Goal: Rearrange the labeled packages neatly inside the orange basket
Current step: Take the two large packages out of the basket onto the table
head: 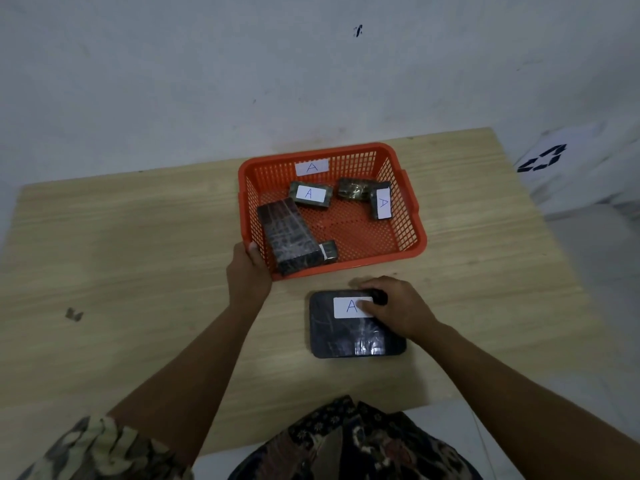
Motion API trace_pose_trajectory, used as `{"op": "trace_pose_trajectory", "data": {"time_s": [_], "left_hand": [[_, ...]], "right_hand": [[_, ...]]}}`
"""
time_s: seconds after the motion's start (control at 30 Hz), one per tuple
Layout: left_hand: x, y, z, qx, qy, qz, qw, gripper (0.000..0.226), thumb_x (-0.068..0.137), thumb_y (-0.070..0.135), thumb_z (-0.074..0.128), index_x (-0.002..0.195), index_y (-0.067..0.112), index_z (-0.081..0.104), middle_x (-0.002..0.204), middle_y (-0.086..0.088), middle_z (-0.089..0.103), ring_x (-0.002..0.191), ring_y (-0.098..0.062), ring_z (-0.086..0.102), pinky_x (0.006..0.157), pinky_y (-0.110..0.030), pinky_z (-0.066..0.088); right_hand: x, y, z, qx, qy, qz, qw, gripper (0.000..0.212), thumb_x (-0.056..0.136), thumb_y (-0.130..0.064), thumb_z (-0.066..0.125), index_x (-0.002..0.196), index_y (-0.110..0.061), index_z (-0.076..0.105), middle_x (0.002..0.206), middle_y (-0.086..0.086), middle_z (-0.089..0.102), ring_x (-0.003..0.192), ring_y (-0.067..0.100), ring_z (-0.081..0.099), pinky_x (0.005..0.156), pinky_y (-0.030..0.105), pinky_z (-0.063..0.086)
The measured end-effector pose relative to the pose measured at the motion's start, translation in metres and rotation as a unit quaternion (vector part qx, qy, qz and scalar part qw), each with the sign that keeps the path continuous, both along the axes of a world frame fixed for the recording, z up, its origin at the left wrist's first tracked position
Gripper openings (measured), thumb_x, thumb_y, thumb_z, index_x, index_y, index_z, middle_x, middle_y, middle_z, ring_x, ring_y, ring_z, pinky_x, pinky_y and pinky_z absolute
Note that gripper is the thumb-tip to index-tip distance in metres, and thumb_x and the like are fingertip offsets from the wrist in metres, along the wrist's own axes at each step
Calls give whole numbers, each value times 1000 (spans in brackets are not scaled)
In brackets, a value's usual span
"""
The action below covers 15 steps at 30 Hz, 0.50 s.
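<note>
An orange basket (pixel 398 249) with an "A" label on its far wall stands on the wooden table. Inside lie several dark wrapped packages: a long one (pixel 287 233) leaning at the left, a small one labeled "A" (pixel 310 194), another labeled "A" (pixel 381 202) at the right, a round-ended one (pixel 351 189) and a small one (pixel 330 251) at the front. My left hand (pixel 247 271) grips the basket's near-left corner. A flat dark package labeled "A" (pixel 346 336) lies on the table before the basket. My right hand (pixel 394 306) holds its far right edge, thumb on the label.
The table (pixel 138 237) stands against a white wall. A small dark scrap (pixel 73 314) lies on the table's left part. A white bag with a black recycling mark (pixel 543 157) sits beyond the table's right edge.
</note>
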State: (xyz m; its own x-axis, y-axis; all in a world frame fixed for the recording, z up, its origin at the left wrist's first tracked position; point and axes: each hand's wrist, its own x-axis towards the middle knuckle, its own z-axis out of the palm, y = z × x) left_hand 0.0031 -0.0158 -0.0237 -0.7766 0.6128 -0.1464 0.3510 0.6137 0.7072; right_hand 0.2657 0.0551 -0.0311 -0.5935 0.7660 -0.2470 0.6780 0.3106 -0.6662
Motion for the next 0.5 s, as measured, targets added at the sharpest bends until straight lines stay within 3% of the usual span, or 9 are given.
{"op": "trace_pose_trajectory", "data": {"time_s": [0.07,0.17,0.23,0.33,0.4,0.5], "left_hand": [[1,-1,-1,5,-3,-1,1000,39,104,30,29,111,-2,49,107,-27,62,93,-41,58,67,-32,32],[1,0,-3,12,-11,7,1000,39,103,32,28,110,-1,49,104,-25,62,87,-38,58,67,-33,34],[2,0,-3,15,-20,11,1000,39,104,33,28,109,0,48,103,-24,62,79,-31,53,66,-33,34],[3,0,-1,20,-28,9,999,38,104,32,28,108,0,47,101,-24,62,76,-25,47,64,-32,32],[3,0,0,25,-33,8,999,38,104,33,28,108,0,48,101,-23,62,76,-27,48,64,-32,32],[0,-1,-3,31,-38,9,999,39,103,35,27,107,3,48,100,-22,63,80,-34,56,65,-32,34]], "right_hand": [[-1,-3,5,118,25,24,992,34,85,-29,75,119,-27,71,114,-7,72,103,7,62,89,25,51],[-14,-2,18,297,117,66,945,25,83,-24,78,107,-17,74,98,1,72,89,14,63,78,24,51],[-31,6,26,353,129,103,921,30,86,-29,75,110,-12,72,103,6,69,94,19,62,80,32,51],[-60,20,30,372,104,161,908,54,83,-34,75,130,-11,61,130,12,62,120,28,57,100,45,47],[-80,25,29,337,74,214,914,71,81,-34,77,143,-14,48,149,14,48,138,31,44,115,48,34],[-103,28,26,253,19,265,930,80,81,-29,79,150,-19,40,159,10,35,147,30,32,117,47,32]]}}
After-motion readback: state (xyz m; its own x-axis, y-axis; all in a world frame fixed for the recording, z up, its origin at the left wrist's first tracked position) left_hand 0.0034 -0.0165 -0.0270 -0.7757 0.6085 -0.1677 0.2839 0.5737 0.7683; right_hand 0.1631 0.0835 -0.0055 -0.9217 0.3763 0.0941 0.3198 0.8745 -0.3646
